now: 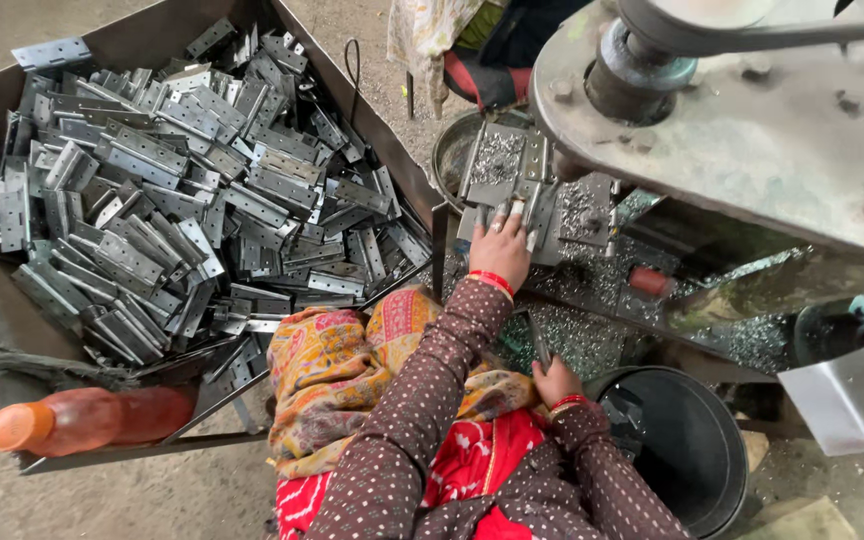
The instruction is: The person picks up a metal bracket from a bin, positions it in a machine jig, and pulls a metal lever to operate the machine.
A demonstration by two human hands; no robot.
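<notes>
Steel hinge plate [508, 205] under left hand [499, 250]'s flat fingers: stiff, light, sharp-edged, best pinched by edges; right hand [555, 381] closed on another hinge [539, 343].

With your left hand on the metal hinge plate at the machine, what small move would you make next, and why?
Probably bring the right hand up to the flat grey metal hinge plate: the left hand alone presses it on the machine bed, while the right sits low beside the black round bucket, seemingly gripping a thin piece.
</notes>
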